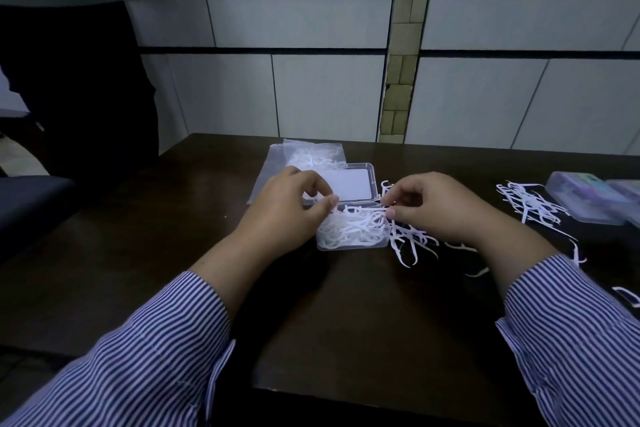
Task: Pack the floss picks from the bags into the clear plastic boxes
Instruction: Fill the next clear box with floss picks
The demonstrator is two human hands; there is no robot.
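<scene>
A single floss pick [372, 209] was held level over the open clear plastic box [351, 230], pinched at one end by the curled fingers of the left hand [289, 210] and at the other by the right hand [434, 206], both hands narrowed to fingertip grips. The step was judged to be the laying of picks into a box already heaped nearly to its rim; it would best be done by setting the pick down flat and lengthwise, so that the tangled pile is pressed down rather than sprung out, and so that the hinged lid [349, 184], lying open behind, can later be shut. The box was seen to be thin, glossy and see-through, with rounded corners. The picks were white, slender and hooked at the head, and light enough to snag on one another. More loose picks [410, 243] lay scattered just beside the box on the dark, smooth table [346, 322], and a crinkled clear bag [311, 152] with picks inside lay behind the lid.
</scene>
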